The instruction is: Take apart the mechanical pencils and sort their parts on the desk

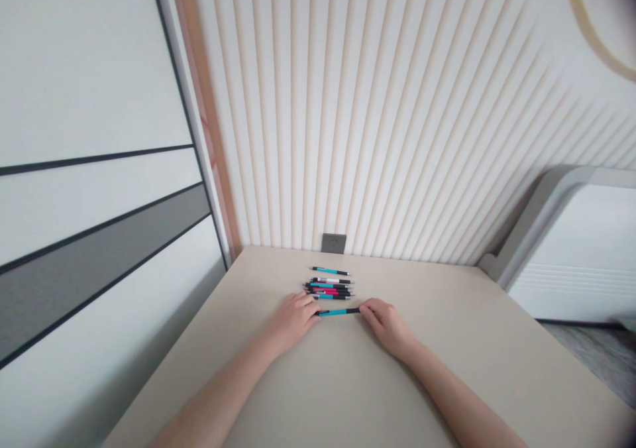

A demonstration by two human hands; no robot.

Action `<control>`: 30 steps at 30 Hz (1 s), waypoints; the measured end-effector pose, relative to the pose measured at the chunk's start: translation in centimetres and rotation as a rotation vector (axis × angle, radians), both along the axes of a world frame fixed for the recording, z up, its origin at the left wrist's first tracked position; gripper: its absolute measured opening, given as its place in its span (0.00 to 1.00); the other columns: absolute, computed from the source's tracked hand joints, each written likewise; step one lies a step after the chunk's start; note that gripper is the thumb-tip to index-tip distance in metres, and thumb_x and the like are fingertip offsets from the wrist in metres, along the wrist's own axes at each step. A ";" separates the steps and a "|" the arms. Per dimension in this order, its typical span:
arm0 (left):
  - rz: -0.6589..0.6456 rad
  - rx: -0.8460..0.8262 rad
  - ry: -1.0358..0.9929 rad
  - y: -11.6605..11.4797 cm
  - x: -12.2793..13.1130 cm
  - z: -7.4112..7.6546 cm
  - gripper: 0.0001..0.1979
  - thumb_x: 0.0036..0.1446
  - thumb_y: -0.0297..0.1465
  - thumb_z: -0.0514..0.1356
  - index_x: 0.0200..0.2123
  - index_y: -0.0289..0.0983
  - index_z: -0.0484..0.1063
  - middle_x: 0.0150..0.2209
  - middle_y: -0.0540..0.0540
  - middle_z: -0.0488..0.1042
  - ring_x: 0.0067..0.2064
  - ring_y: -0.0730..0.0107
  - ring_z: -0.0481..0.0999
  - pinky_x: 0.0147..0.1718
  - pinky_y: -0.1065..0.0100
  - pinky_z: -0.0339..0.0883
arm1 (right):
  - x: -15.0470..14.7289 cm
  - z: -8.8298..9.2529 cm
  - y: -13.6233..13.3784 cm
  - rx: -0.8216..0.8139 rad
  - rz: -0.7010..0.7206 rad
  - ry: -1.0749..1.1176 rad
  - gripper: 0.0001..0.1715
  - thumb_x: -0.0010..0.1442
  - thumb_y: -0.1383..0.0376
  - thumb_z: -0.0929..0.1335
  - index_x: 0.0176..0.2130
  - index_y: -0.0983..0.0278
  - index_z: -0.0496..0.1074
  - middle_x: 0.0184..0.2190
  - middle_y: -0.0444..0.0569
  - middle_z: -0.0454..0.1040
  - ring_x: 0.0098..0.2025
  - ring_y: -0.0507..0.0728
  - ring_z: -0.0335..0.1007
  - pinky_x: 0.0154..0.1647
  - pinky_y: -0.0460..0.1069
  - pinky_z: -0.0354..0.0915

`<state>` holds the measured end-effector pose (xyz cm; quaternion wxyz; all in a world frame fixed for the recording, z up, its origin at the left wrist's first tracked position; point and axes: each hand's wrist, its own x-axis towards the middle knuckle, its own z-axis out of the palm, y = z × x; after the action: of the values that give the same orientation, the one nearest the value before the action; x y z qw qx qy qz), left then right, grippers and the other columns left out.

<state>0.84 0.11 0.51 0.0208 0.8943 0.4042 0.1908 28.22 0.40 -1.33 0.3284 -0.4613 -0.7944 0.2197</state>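
Observation:
A blue pen (338, 312) with black ends lies level between my two hands, close to the table surface. My left hand (297, 315) has its fingers closed on the pen's left end. At the right end, my right hand (385, 322) pinches the black tip section. Just beyond them, several pens lie side by side in a group, among them a white and black pen (330, 280), a red pen (328, 291) and another blue pen (330, 297). Farther back, a single blue and black pen (329, 271) lies apart from the group.
The beige table (328, 382) reaches back to a ribbed wall (308, 116) with a dark socket (334, 243). On the left stands a white and grey cabinet (99, 236). A pale headboard (586, 249) rises beyond the table's right edge.

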 end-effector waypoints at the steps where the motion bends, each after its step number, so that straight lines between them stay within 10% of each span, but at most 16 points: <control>1: 0.008 0.006 -0.012 0.0 0.0 0.1 0.06 0.64 0.32 0.56 0.41 0.40 0.73 0.39 0.46 0.74 0.45 0.62 0.73 0.42 0.63 0.65 | 0.0 -0.1 0.0 -0.024 -0.028 0.008 0.26 0.67 0.50 0.57 0.33 0.63 0.73 0.29 0.49 0.75 0.32 0.56 0.69 0.36 0.49 0.64; 12: 0.084 0.066 -0.113 0.0 -0.2 0.7 0.05 0.64 0.29 0.57 0.41 0.40 0.73 0.39 0.47 0.72 0.42 0.64 0.72 0.42 0.63 0.65 | -0.1 -1.0 0.2 -0.198 -0.163 0.138 0.33 0.66 0.46 0.55 0.25 0.65 0.68 0.18 0.42 0.63 0.23 0.51 0.58 0.25 0.45 0.54; 30: 0.004 0.086 -0.123 0.3 -0.4 0.5 0.09 0.65 0.31 0.54 0.43 0.40 0.73 0.38 0.45 0.73 0.42 0.63 0.71 0.43 0.62 0.66 | 0.4 -0.1 0.0 -0.315 -0.006 0.187 0.28 0.65 0.49 0.59 0.25 0.66 0.68 0.19 0.39 0.59 0.22 0.49 0.51 0.23 0.44 0.50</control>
<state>0.46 0.44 1.05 0.0069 0.8802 0.3952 0.2626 28.61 0.42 -1.40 0.3253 -0.4868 -0.7150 0.3823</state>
